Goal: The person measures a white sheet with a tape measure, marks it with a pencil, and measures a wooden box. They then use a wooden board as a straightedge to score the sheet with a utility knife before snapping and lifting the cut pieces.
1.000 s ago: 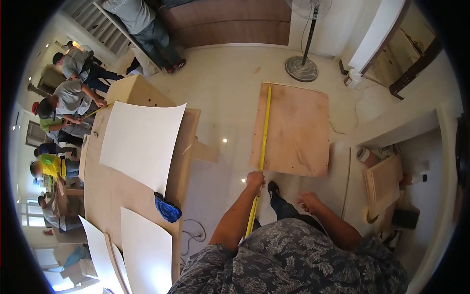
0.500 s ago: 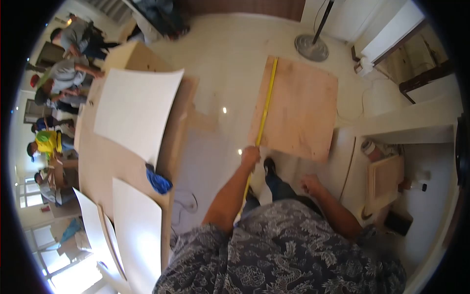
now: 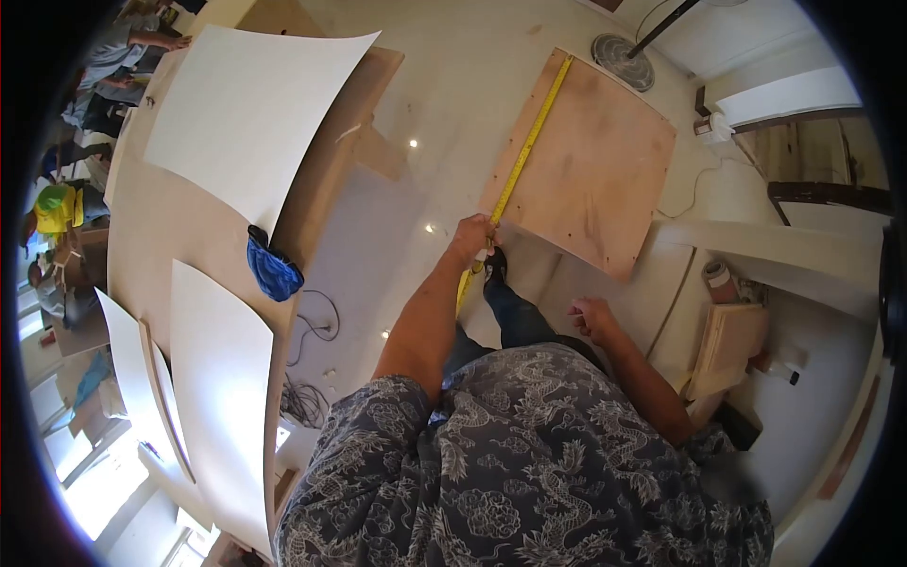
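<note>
Pale floor (image 3: 378, 248) surrounds the wooden board (image 3: 590, 156), where the left hand (image 3: 474, 236) closes around yellow tape (image 3: 534, 137), apparently keeping it straight, while the half-curled right hand (image 3: 592, 319) looks empty.

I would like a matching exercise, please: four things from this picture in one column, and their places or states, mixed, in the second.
Things:
1. Measuring tape
2. Left hand
3. Blue cloth item
4. Round fan base

Places or states:
A. On the worktable, by a corner of a white sheet
B. On the floor, past the far side of the wooden panel
C. Stretched along the wooden panel
D. Closed around the tape

Pairs: 1-C, 2-D, 3-A, 4-B
</note>
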`<state>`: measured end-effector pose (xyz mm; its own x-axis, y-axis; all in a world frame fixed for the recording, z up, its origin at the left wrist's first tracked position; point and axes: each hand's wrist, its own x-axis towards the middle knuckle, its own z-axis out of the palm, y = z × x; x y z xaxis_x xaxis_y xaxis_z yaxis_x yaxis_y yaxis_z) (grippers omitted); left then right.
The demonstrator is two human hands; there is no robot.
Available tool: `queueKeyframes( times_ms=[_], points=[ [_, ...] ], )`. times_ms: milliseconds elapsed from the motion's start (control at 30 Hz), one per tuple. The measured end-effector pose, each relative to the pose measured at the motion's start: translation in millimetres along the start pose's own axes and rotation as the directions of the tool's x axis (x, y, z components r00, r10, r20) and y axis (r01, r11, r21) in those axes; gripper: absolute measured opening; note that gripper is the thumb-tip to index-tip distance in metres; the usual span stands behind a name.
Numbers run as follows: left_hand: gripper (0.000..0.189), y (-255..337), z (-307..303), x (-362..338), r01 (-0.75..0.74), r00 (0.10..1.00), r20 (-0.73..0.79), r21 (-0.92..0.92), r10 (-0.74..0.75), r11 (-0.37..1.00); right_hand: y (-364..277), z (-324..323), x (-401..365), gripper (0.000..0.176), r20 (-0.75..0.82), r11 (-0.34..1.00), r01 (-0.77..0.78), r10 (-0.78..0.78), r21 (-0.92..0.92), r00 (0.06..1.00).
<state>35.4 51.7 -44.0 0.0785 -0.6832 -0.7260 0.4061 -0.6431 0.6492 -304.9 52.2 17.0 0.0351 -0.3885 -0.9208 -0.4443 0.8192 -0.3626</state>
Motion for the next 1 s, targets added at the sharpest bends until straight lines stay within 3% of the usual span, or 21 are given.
queueKeyframes(
  times_ms=[567, 667, 700, 800, 833, 867, 900, 933, 1000],
  points=[
    [0.017, 7, 12, -4, 0.023, 0.984, -0.18, 0.079, -0.008, 0.997, -22, 20, 7, 0.018, 0.033, 0.997, 0.03, -0.028, -0.068, 0.999],
    [0.012, 0, 12, 5, -0.05, 0.978, -0.171, 0.355, 0.118, 0.933, -22, 20, 7, 0.016, 0.04, 0.996, 0.062, -0.06, -0.07, 0.997],
    [0.012, -26, 3, 35, -0.12, 0.965, -0.092, 0.684, 0.247, 0.72, -23, 19, 7, 0.016, 0.042, 0.995, 0.068, -0.065, -0.074, 0.997],
    [0.015, -35, 12, 31, -0.085, 0.86, 0.031, 0.993, 0.509, 0.083, -20, 21, 15, 0.015, 0.111, 0.99, 0.089, -0.077, -0.112, 0.991],
    [0.018, -27, 19, 21, -0.101, 0.824, -0.043, 0.97, 0.565, 0.222, -23, 23, 13, 0.015, 0.125, 0.988, 0.095, -0.081, -0.118, 0.989],
    [0.018, -29, 19, 18, -0.218, 0.714, -0.033, 0.939, 0.699, 0.266, -21, 24, 20, 0.017, 0.16, 0.984, 0.106, -0.083, -0.142, 0.984],
    [0.02, 6, 31, -16, -0.187, 0.768, -0.254, 0.789, 0.588, 0.585, -20, 27, 30, 0.019, 0.189, 0.979, 0.121, -0.09, -0.162, 0.978],
    [0.021, 22, 35, -22, -0.072, 0.819, -0.32, 0.767, 0.476, 0.638, -25, 37, 30, 0.02, 0.196, 0.981, 0.131, -0.101, -0.144, 0.975],
    [0.024, 70, 40, -61, -0.042, 0.867, -0.296, 0.759, 0.401, 0.65, -24, 40, 42, 0.017, 0.242, 0.98, 0.097, -0.052, -0.176, 0.969]
  ],
)
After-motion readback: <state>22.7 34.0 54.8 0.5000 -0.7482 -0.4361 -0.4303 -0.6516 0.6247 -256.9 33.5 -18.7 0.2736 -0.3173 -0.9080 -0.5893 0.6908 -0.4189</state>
